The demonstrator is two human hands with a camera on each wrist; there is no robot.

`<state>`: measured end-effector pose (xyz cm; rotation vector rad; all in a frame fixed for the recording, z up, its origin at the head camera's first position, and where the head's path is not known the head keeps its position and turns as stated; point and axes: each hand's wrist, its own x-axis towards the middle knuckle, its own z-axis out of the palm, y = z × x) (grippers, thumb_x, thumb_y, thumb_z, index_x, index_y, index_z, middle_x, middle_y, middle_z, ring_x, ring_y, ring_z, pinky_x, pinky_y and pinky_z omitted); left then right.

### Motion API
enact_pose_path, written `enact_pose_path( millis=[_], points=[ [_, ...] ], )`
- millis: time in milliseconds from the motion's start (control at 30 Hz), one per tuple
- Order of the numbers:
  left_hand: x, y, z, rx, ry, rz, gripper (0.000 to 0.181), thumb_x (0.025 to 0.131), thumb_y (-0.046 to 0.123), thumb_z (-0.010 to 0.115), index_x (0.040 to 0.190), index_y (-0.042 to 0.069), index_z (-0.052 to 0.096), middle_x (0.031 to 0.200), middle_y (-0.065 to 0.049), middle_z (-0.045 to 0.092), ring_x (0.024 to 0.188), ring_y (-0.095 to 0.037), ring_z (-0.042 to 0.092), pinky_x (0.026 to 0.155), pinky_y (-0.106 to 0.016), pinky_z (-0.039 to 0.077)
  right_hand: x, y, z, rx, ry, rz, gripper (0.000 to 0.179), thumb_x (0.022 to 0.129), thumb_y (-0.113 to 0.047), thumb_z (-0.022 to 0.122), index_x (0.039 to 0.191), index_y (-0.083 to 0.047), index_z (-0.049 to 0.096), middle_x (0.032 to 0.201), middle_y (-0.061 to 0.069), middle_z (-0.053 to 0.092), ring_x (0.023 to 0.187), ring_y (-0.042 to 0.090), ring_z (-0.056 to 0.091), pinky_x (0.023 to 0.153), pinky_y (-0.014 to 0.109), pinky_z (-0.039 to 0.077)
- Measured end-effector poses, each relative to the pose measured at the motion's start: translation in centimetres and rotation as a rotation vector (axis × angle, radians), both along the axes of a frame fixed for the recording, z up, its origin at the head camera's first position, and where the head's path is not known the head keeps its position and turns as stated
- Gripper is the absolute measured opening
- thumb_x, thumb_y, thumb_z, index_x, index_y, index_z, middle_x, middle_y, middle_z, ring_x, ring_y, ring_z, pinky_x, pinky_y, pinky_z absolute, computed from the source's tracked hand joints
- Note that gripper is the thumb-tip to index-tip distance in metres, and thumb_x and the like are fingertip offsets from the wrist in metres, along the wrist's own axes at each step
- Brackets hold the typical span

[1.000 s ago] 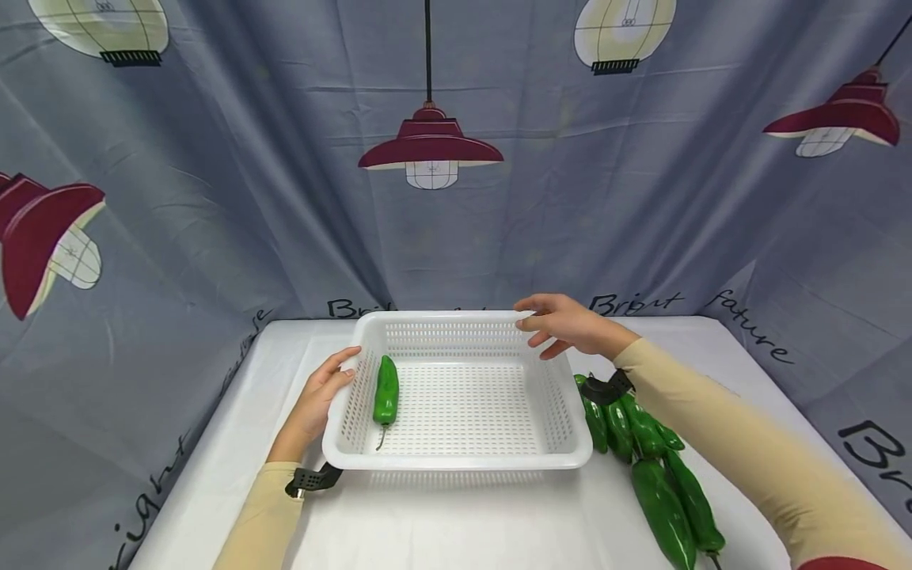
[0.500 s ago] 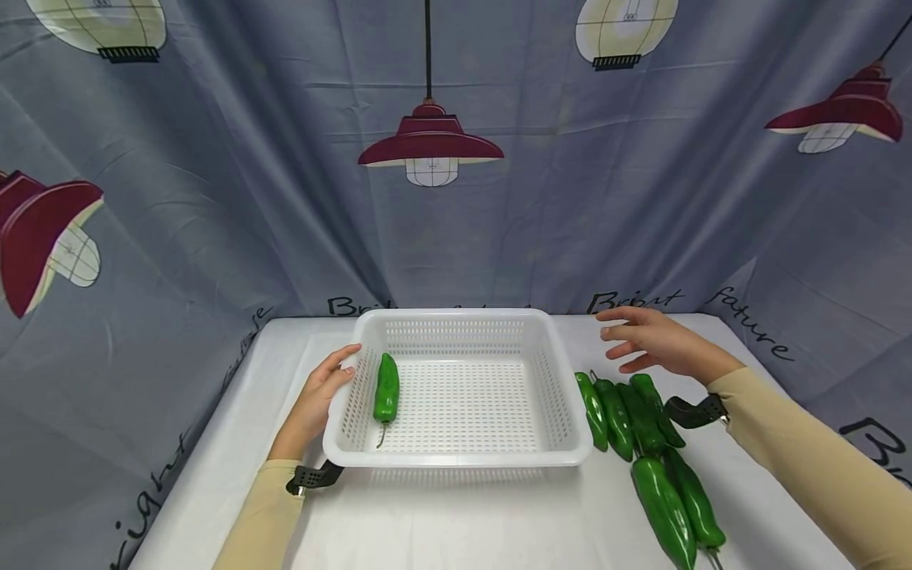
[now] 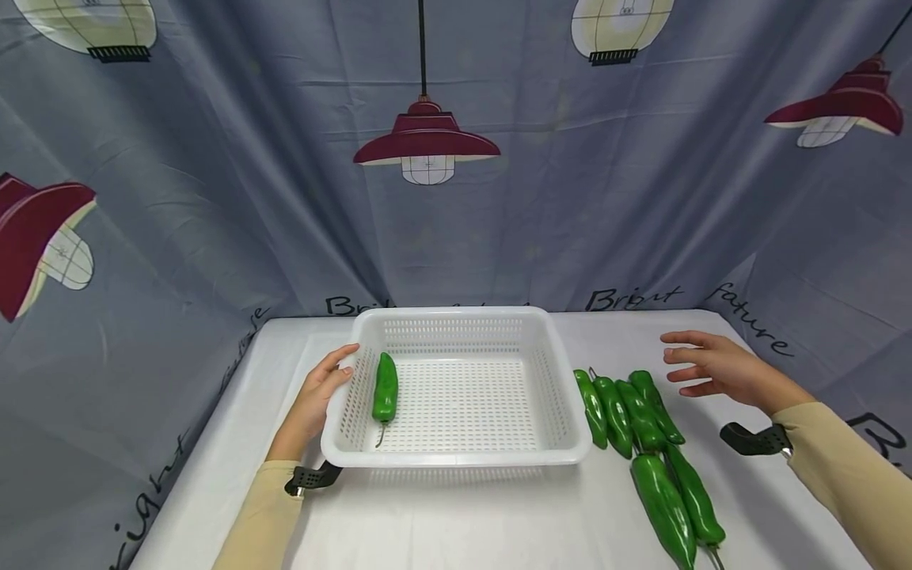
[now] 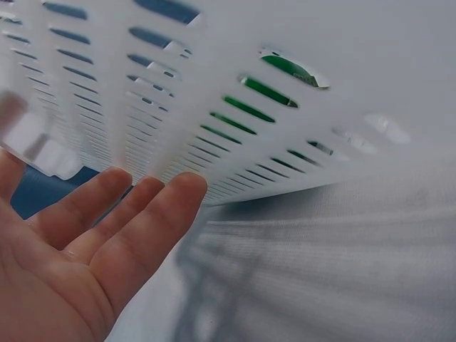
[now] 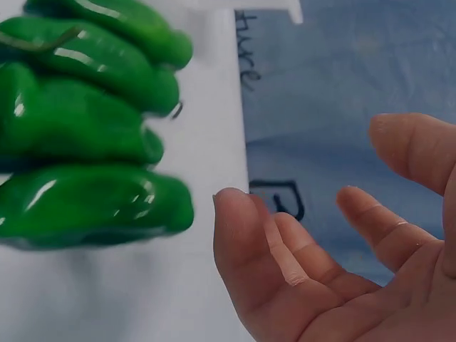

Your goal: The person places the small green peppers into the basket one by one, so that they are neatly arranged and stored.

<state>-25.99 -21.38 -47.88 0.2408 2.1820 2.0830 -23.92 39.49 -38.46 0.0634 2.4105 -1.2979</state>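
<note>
In the head view, my left hand [image 3: 313, 404] rests at the left side of a white perforated plastic basket [image 3: 456, 458]. Seen from the left wrist, its fingers [image 4: 153, 224] are extended against the slotted outer wall. One green pepper [image 3: 385, 388] lies inside the basket near the left wall, stem toward me. To the right of the basket, more green peppers [image 3: 663, 507] lie grouped on the table. Beyond them my right hand [image 3: 727, 368] hovers with loosely spread fingers and nothing in them; the right wrist view shows the peppers [image 5: 92, 203] beside its fingertips.
A white cloth covers the table [image 3: 456, 522] under the basket. Behind and around it hangs a grey-blue curtain [image 3: 299, 158] printed with lamps and lettering. Black straps circle both wrists, with the right wrist strap [image 3: 755, 439] above the table's right side.
My right hand has moved from above the basket's right rim to the right, past the grouped peppers. My left hand, the basket and the pepper inside stay put.
</note>
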Motion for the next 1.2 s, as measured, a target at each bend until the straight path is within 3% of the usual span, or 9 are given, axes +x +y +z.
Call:
enact_pose_path(
  millis=[267,467,600,767,1000,1200],
  points=[
    [0.0,-0.1,-0.1,0.008,-0.002,0.001,0.050,0.109,0.014,0.041,0.157,0.006,0.033,0.165,-0.019,0.027,0.119,-0.004,0.058,0.092,-0.024,0.058,0.6,1.3,-1.8,0.006,-0.014,-0.032,0.074,0.107,-0.036,0.052,0.158,0.006,0.019,0.158,0.039,0.024,0.115,0.025,0.068,0.085,0.037,0.062],
    [-0.1,-0.1,-0.2,0.010,-0.003,-0.006,0.050,0.109,0.015,0.042,0.157,0.007,0.033,0.166,-0.019,0.027,0.120,-0.006,0.058,0.093,-0.025,0.058,1.1,1.9,-3.4,-0.003,-0.001,-0.034,0.072,0.106,-0.034,0.053,0.157,0.006,0.021,0.156,0.041,0.025,0.113,0.021,0.068,0.087,0.038,0.062],
    [0.0,0.0,-0.1,0.010,0.000,-0.008,0.050,0.109,0.014,0.041,0.157,0.006,0.032,0.165,-0.019,0.028,0.115,-0.001,0.060,0.091,-0.025,0.059,1.2,2.1,-4.3,0.003,0.011,-0.044,0.072,0.105,-0.034,0.055,0.156,0.006,0.024,0.155,0.041,0.028,0.109,0.015,0.068,0.088,0.040,0.062],
    [0.0,-0.1,0.0,0.020,0.020,-0.018,0.050,0.109,0.017,0.042,0.157,0.004,0.032,0.165,-0.022,0.027,0.112,0.002,0.061,0.091,-0.024,0.059,1.4,2.2,-5.4,0.001,0.020,-0.036,0.071,0.105,-0.031,0.055,0.156,0.007,0.024,0.153,0.042,0.030,0.110,0.019,0.068,0.091,0.043,0.062],
    [-0.1,-0.4,-0.8,0.078,0.078,-0.029,0.042,0.107,0.023,0.049,0.149,0.020,0.049,0.160,-0.025,0.031,0.113,-0.003,0.063,0.087,-0.026,0.061,1.6,2.0,-6.7,-0.018,0.024,-0.028,0.067,0.104,-0.024,0.057,0.154,0.008,0.026,0.148,0.044,0.035,0.113,0.029,0.067,0.093,0.050,0.060],
    [-0.1,-0.2,-0.5,0.073,0.050,-0.035,0.050,0.107,0.021,0.047,0.154,0.007,0.037,0.162,-0.024,0.030,0.112,-0.001,0.063,0.089,-0.026,0.060,1.8,1.9,-7.5,-0.042,0.037,0.019,0.070,0.101,-0.019,0.062,0.152,0.012,0.025,0.147,0.046,0.037,0.107,0.019,0.068,0.093,0.053,0.060]
  ],
)
